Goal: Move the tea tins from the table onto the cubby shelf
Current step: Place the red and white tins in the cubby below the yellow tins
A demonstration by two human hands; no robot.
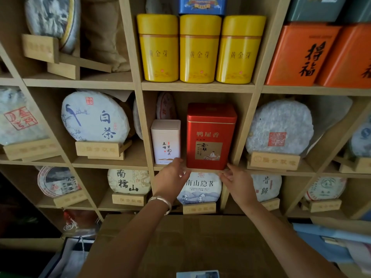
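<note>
Pale wooden dividers (138, 85) fill the view with soft, even light — wrapped tea cakes (94, 117) on small wooden stands (99, 150), a brown cardboard box (190, 243) below.

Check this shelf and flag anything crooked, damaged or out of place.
Mostly tidy. The red tin and white tin stand upright, side by side in the middle cubby. One oddity: in the upper-left cubby, the tea cake leans on a wooden stand that sits skewed, unlike the squarely set stands below.
</note>
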